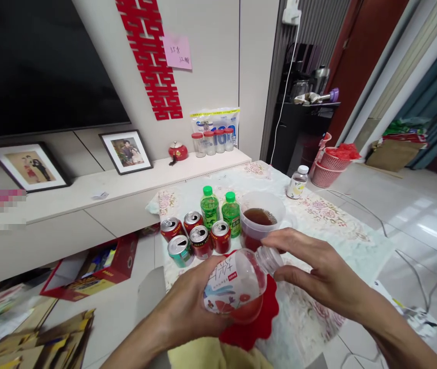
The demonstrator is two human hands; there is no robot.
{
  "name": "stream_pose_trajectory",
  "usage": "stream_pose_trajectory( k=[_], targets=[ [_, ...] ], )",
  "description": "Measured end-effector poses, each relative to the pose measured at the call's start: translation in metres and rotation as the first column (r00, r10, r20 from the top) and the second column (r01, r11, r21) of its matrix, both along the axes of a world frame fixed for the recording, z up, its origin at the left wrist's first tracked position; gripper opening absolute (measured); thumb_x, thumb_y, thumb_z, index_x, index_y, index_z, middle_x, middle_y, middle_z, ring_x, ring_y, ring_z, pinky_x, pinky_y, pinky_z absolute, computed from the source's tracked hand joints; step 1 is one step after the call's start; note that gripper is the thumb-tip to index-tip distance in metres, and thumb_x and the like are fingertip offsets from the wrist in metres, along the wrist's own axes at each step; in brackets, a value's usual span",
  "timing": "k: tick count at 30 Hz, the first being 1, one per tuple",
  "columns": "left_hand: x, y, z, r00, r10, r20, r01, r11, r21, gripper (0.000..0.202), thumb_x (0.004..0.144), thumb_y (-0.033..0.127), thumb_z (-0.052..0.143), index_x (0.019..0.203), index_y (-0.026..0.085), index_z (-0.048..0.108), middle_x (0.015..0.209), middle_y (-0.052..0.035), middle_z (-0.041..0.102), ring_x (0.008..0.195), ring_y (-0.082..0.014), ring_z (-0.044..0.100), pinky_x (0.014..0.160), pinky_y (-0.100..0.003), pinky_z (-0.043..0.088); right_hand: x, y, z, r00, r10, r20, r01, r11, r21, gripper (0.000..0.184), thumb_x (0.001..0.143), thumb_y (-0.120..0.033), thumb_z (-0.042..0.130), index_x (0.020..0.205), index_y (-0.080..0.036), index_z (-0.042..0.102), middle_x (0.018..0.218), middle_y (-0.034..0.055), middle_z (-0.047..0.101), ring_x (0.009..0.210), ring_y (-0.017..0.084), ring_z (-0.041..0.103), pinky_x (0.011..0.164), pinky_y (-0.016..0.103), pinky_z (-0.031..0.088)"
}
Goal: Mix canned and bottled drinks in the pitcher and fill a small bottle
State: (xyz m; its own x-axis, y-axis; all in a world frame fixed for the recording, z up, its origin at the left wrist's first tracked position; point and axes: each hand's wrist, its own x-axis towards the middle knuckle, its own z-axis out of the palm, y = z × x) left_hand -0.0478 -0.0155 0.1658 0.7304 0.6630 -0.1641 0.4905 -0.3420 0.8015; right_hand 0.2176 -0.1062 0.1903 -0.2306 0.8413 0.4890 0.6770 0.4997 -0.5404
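Tilted on its side, a clear plastic bottle (237,292) with a printed fruit label and some reddish liquid is held in my left hand (191,302), fingers wrapped round its body. The thumb and fingers of my right hand (311,261) pinch its clear ridged cap (269,260) at the neck end. Just behind stands a translucent plastic tub (262,205), part-filled with brown liquid. Beside it are two green bottles (231,215) with green caps. Several red cans (220,237) and one teal can (180,250), opened at the top, stand left of them.
A red scalloped mat (255,330) lies under the bottle on the floral tablecloth (334,210). A lidded white-capped bottle (297,182) stands at the far right. Several red-lidded jars (210,142) and photo frames (126,151) are on the white ledge. Cables (414,266) lie on the floor.
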Motion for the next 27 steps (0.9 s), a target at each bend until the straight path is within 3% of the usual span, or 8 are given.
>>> stream_pose_trajectory(
  k=[5, 9, 12, 15, 18, 21, 24, 27],
  targets=[
    [-0.003, -0.004, -0.009, 0.999, 0.028, -0.038, -0.021, 0.984, 0.177, 0.06, 0.066, 0.027, 0.073, 0.125, 0.031, 0.062, 0.113, -0.0016, 0.074, 0.099, -0.0276, 0.07, 0.082, -0.036, 0.054, -0.007, 0.004, -0.001, 1.0, -0.007, -0.011, 0.007, 1.0, -0.019, 0.029, 0.102, -0.037, 0.065, 0.128, -0.025, 0.063, 0.117, 0.0039, 0.073, 0.105, 0.016, 0.07, 0.086, 0.026, 0.056],
    [0.0, -0.011, -0.024, 0.986, 0.143, -0.085, -0.1, 0.917, 0.386, 0.059, 0.07, 0.032, 0.071, 0.128, 0.028, 0.06, 0.121, -0.0093, 0.073, 0.111, -0.0364, 0.067, 0.092, -0.049, 0.052, -0.016, 0.001, 0.0, 0.982, -0.179, 0.056, 0.186, 0.968, -0.167, 0.04, 0.107, -0.053, 0.047, 0.094, -0.021, 0.067, 0.076, -0.0005, 0.065, 0.064, 0.013, 0.059, 0.059, 0.027, 0.048],
    [0.002, -0.014, -0.024, 0.986, 0.15, -0.066, -0.119, 0.933, 0.339, 0.058, 0.069, 0.034, 0.072, 0.125, 0.03, 0.06, 0.119, -0.0066, 0.074, 0.109, -0.0349, 0.068, 0.091, -0.048, 0.054, -0.017, -0.005, 0.003, 0.984, -0.152, 0.089, 0.169, 0.953, -0.25, 0.037, 0.108, -0.051, 0.046, 0.121, -0.023, 0.066, 0.104, 0.0038, 0.073, 0.088, 0.017, 0.069, 0.076, 0.03, 0.055],
    [0.004, -0.014, -0.019, 0.991, 0.134, -0.031, -0.123, 0.966, 0.228, 0.052, 0.069, 0.036, 0.072, 0.119, 0.03, 0.062, 0.114, -0.0037, 0.075, 0.103, -0.0304, 0.07, 0.086, -0.042, 0.056, -0.014, -0.006, 0.006, 0.996, -0.031, 0.083, 0.045, 0.983, -0.178, 0.043, 0.108, -0.04, 0.05, 0.151, -0.032, 0.047, 0.148, 0.005, 0.059, 0.133, 0.02, 0.058, 0.107, 0.034, 0.049],
    [0.005, -0.015, -0.02, 0.988, 0.138, -0.064, -0.118, 0.96, 0.253, 0.053, 0.068, 0.036, 0.073, 0.12, 0.029, 0.063, 0.113, -0.0057, 0.075, 0.103, -0.0328, 0.069, 0.088, -0.046, 0.056, -0.014, -0.003, 0.006, 0.996, -0.05, 0.079, 0.063, 0.983, -0.173, 0.024, 0.11, -0.038, 0.047, 0.126, -0.028, 0.062, 0.118, 0.0031, 0.071, 0.105, 0.016, 0.068, 0.088, 0.028, 0.053],
    [0.005, -0.019, -0.033, 0.982, 0.182, -0.044, -0.157, 0.926, 0.344, 0.062, 0.067, 0.033, 0.072, 0.128, 0.027, 0.06, 0.116, -0.0089, 0.074, 0.108, -0.0362, 0.068, 0.094, -0.052, 0.054, -0.018, 0.0, 0.006, 0.979, -0.168, 0.116, 0.193, 0.946, -0.261, 0.037, 0.108, -0.05, 0.046, 0.089, -0.022, 0.061, 0.076, -0.0009, 0.066, 0.065, 0.014, 0.061, 0.06, 0.027, 0.046],
    [0.003, -0.027, -0.052, 0.976, 0.214, 0.033, -0.213, 0.918, 0.334, 0.069, 0.067, 0.03, 0.073, 0.134, 0.028, 0.056, 0.121, -0.0095, 0.072, 0.112, -0.0351, 0.067, 0.098, -0.052, 0.054, -0.023, 0.001, 0.009, 0.98, -0.152, 0.131, 0.184, 0.939, -0.291, 0.032, 0.105, -0.052, 0.052, 0.099, -0.023, 0.065, 0.09, 0.0015, 0.072, 0.079, 0.016, 0.068, 0.069, 0.029, 0.052],
    [0.003, -0.032, -0.07, 0.962, 0.248, 0.114, -0.27, 0.921, 0.282, 0.077, 0.066, 0.036, 0.077, 0.139, 0.03, 0.051, 0.128, -0.0106, 0.069, 0.116, -0.0369, 0.066, 0.1, -0.055, 0.055, -0.027, 0.005, 0.017, 0.992, -0.062, 0.106, 0.086, 0.968, -0.237, 0.021, 0.098, -0.04, 0.066, 0.115, -0.029, 0.067, 0.111, 0.0016, 0.073, 0.098, 0.018, 0.07, 0.078, 0.028, 0.057]
  ],
)
